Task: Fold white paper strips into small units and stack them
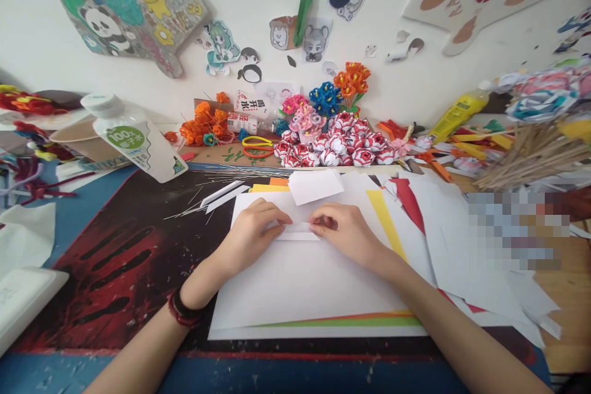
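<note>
A small folded strip of white paper (pixel 299 233) lies between my two hands, over a stack of large white sheets (pixel 318 286). My left hand (pixel 257 229) pinches the strip's left end between thumb and fingers. At its right end, my right hand (pixel 342 231) pinches it the same way. Just behind the strip is a small stack of white paper pieces (pixel 316 186). Yellow, orange and green edges show from under the large sheets.
Red-and-white paper flowers (pixel 341 141) and orange flowers (pixel 203 125) line the wall. A white bottle (pixel 133 138) leans at the left. Thin wires and narrow white strips (pixel 225 196) lie behind my left hand. Loose white sheets (pixel 466 246) overlap at the right.
</note>
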Demonstrator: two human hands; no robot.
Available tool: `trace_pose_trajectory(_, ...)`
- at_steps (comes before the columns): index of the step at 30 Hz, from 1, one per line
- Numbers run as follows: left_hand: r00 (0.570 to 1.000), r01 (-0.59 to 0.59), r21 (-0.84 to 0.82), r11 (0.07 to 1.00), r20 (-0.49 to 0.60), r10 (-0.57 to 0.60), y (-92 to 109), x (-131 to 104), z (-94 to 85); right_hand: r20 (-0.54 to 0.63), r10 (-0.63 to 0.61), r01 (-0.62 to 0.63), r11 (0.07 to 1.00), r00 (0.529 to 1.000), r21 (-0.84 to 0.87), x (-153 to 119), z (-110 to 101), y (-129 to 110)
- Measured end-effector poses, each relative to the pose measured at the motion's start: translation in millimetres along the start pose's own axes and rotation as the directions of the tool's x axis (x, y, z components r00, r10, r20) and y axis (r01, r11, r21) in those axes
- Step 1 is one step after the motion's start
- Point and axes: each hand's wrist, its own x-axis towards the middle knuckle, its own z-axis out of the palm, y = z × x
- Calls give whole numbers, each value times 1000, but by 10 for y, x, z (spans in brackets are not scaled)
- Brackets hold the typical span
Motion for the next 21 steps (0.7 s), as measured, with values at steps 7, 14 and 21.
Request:
trace_pose_trajectory(7, 999, -32, 73, 997, -16, 33, 7, -11, 19, -5, -43, 43, 999, 999, -30, 6, -4, -15)
trace_pose_trajectory(14, 986, -164, 138, 977, -5, 166, 5, -37, 5, 11, -304, 300, 933, 953, -199, -59, -7, 30)
trace_pose_trajectory(21, 977, -213, 238, 948, 55, 206, 26, -76, -15, 46, -375, 371, 879, 926, -300, -87, -12, 12)
